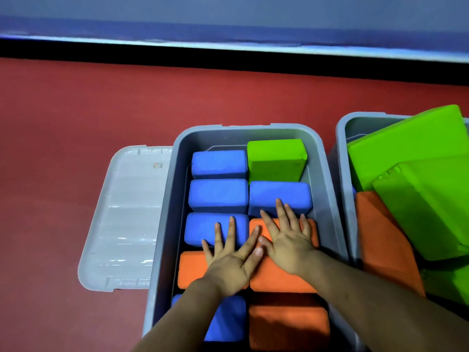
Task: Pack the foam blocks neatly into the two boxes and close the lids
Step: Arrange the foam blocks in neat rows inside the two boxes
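1. Foam blocks (218,195) in blue, orange and green fill the grey box (165,224) on the red floor (76,110), laid in two rows.
2. Left hand (232,262) lies flat, fingers spread, over an orange block (190,269) and a blue one.
3. Right hand (289,240) presses flat on another orange block (313,233), fingertips reaching a blue block.
4. Its clear lid (121,219) lies open to the left.
5. A second box (342,138) on the right holds large green blocks (411,148) piled loosely on an orange one.

Two boxes (162,224), one lid (121,219), two hands (233,265).
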Motion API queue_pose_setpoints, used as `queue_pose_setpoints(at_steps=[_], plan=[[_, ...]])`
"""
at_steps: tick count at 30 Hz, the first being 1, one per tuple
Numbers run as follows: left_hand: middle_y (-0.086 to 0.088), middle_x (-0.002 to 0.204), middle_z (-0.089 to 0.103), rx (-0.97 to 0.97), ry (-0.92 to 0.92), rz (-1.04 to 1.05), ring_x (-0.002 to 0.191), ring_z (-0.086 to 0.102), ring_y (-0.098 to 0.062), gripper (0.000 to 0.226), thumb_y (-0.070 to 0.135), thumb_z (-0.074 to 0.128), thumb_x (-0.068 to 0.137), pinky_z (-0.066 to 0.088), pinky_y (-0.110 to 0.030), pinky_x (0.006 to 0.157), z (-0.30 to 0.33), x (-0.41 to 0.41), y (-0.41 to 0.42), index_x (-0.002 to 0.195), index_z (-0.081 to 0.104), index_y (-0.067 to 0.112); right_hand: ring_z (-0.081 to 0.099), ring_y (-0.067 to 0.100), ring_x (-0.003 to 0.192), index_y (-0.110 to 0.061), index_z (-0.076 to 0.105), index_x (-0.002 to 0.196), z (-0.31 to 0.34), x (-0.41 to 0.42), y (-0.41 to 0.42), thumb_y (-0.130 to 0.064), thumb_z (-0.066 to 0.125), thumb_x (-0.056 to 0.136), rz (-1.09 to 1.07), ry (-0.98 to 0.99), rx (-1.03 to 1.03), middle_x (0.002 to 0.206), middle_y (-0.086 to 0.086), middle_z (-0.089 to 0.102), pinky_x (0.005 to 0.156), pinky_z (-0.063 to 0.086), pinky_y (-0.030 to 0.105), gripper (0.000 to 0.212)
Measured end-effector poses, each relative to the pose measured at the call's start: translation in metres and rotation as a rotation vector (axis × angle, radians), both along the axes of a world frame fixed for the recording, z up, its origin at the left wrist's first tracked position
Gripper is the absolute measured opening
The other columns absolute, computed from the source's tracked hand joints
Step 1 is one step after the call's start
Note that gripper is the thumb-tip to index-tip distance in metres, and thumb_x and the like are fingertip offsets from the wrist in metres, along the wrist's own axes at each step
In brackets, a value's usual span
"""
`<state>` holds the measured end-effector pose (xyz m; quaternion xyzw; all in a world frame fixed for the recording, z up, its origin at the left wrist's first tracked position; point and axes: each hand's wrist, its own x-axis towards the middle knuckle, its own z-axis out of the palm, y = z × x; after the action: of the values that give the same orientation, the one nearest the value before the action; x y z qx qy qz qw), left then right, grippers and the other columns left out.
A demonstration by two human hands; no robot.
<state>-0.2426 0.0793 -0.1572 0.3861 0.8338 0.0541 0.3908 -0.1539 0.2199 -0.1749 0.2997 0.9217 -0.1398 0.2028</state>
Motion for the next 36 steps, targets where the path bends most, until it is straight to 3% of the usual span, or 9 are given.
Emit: queue_pose_setpoints(at_steps=[3,9,12,15,18,23,30,33,36], plan=[[0.009,0.147,-0.043,-0.024,0.075,-0.044,0.129,-0.046,-0.025,0.049,0.071,0.011,0.088,-0.02,-0.061,0.107,-0.007,-0.002,0.008,0.131,-0.013,0.07,-0.023,0.023,0.143,-0.038,-0.003,0.149,-0.011,-0.01,0.009,-0.066,-0.006,0.066,-0.008,0.012,0.014,0.141,0.002,-0.044,0.114,-0.004,0.049,0.088],[0.012,0.144,-0.045,-0.143,0.04,-0.07,0.133,-0.043,-0.028,0.053,0.069,0.012,0.091,-0.019,-0.062,0.107,-0.005,-0.001,0.01,0.138,-0.012,0.063,-0.021,0.021,0.144,-0.036,-0.001,0.15,-0.003,-0.003,0.004,-0.057,0.028,0.093,0.003,-0.021,-0.045,0.154,0.004,-0.029,0.114,-0.007,0.049,0.067],[0.01,0.147,-0.043,-0.157,0.042,-0.062,0.134,-0.042,-0.029,0.055,0.069,0.011,0.091,-0.019,-0.062,0.108,-0.002,-0.002,0.011,0.14,-0.012,0.06,0.021,0.033,0.143,-0.032,0.023,0.149,0.0,0.008,-0.001,-0.058,0.027,0.082,0.061,0.026,0.001,0.157,0.016,0.013,0.112,0.017,0.054,0.072],[0.01,0.146,-0.044,-0.181,0.049,-0.08,0.134,-0.041,-0.03,0.055,0.07,0.012,0.09,-0.018,-0.063,0.108,-0.002,-0.002,0.013,0.139,-0.013,0.061,0.056,0.035,0.115,-0.027,0.045,0.139,0.014,0.012,0.006,-0.06,0.026,0.074,0.051,0.061,-0.002,0.135,0.016,0.052,0.093,0.042,0.051,0.076],[0.007,0.147,-0.043,-0.21,0.075,-0.097,0.135,-0.039,-0.032,0.058,0.071,0.014,0.089,-0.016,-0.064,0.107,-0.003,0.002,0.01,0.138,-0.015,0.061,0.035,0.029,0.132,-0.033,0.018,0.15,0.02,0.007,0.003,-0.064,0.013,0.078,0.07,0.067,0.034,0.149,0.01,0.033,0.104,0.025,0.045,0.078],[0.003,0.151,-0.037,-0.33,0.025,-0.152,0.14,-0.03,-0.036,0.062,0.072,0.016,0.089,-0.009,-0.065,0.111,0.021,-0.005,0.018,0.143,-0.01,0.056,0.003,0.024,0.146,-0.034,-0.001,0.151,0.04,0.011,0.007,-0.055,0.035,0.095,0.09,-0.154,-0.142,0.16,0.002,-0.007,0.115,0.009,0.045,0.069],[0.0,0.162,-0.001,-0.212,0.1,-0.13,0.148,0.005,-0.029,0.063,0.072,0.014,0.09,0.0,-0.067,0.109,0.094,0.003,0.03,0.147,0.018,0.047,0.014,0.027,0.145,-0.03,0.007,0.151,0.116,0.052,-0.002,-0.06,0.039,0.091,-0.043,0.039,-0.234,0.16,0.003,0.009,0.118,0.016,0.042,0.074],[0.0,0.161,0.012,-0.024,-0.029,-0.035,0.148,0.007,-0.024,0.105,0.095,0.006,0.064,0.002,-0.055,0.117,0.127,0.027,0.027,0.149,0.024,0.036,0.022,0.025,0.143,-0.023,0.01,0.152,0.152,0.095,-0.013,-0.054,0.046,0.091,-0.149,0.136,-0.267,0.157,0.009,0.017,0.116,0.02,0.035,0.077],[-0.005,0.157,0.021,0.227,-0.203,0.055,0.147,0.012,-0.023,0.063,0.054,0.024,0.099,0.007,-0.032,0.12,0.164,0.066,0.022,0.149,0.028,0.015,0.024,0.027,0.142,-0.024,0.009,0.152,0.19,0.146,-0.025,-0.054,0.049,0.09,-0.265,0.183,-0.258,0.156,0.012,0.02,0.115,0.023,0.036,0.08]])
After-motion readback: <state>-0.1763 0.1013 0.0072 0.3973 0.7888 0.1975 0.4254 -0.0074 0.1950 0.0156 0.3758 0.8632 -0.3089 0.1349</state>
